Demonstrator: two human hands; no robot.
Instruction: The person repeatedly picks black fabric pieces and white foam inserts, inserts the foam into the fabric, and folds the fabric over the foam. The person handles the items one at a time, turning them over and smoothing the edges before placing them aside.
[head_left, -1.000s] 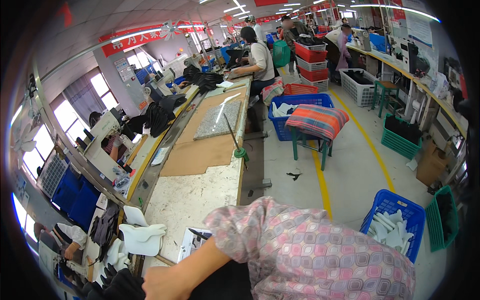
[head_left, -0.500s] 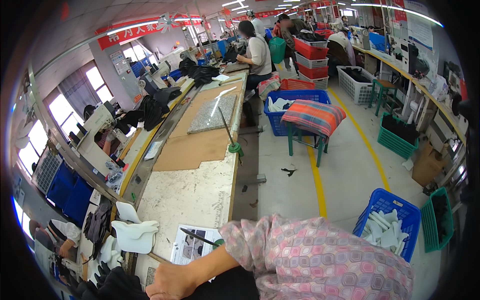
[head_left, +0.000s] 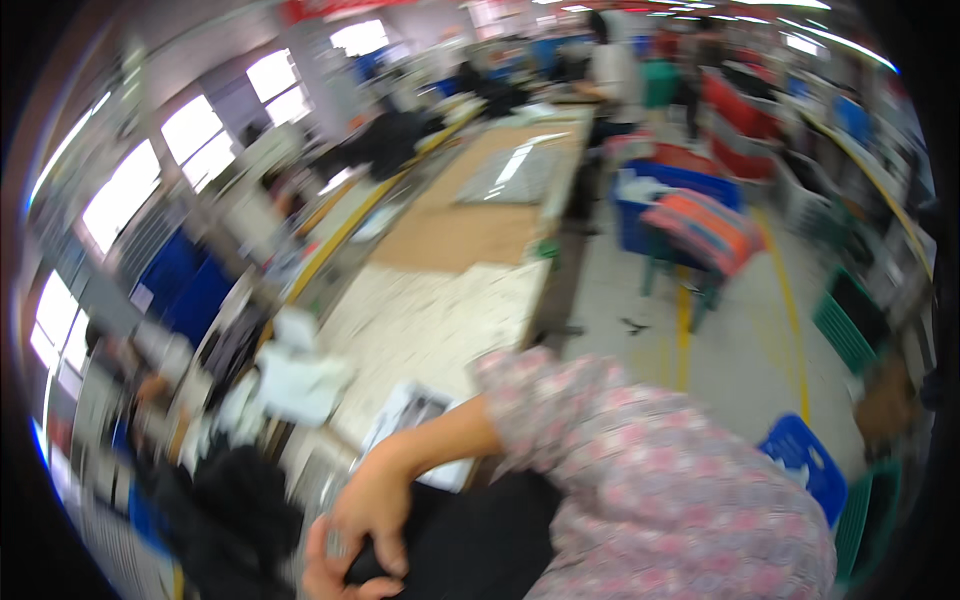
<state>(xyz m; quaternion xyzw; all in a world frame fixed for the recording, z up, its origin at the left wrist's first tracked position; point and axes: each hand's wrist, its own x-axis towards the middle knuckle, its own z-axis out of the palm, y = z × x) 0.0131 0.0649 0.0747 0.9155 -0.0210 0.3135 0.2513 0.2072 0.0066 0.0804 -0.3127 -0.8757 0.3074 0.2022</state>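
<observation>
My right hand (head_left: 375, 505) bends down over a piece of black fabric (head_left: 490, 535) at the lower edge, its fingers and thumb closed on the near end. Just below it, fingers that look like my left hand's (head_left: 325, 575) show at the picture's edge, the thumb and a finger around the same dark fabric. Most of that hand is out of the picture. The black fabric lies under my patterned right sleeve (head_left: 650, 480). To the left sits a heap of black fabric pieces (head_left: 235, 520). Motion blurs the whole view.
White padded pieces (head_left: 300, 380) lie beside a printed sheet (head_left: 405, 415) on the long worktable (head_left: 440, 310). Brown board (head_left: 455, 235) covers its middle. A cloth-covered stool (head_left: 705, 230) and blue basket (head_left: 810, 465) stand on the right. A person (head_left: 610, 75) works at the far end.
The view has swung left, so the scene shifts right. My right hand's fingers now show, bent round the black fabric, and other fingers have appeared below it.
</observation>
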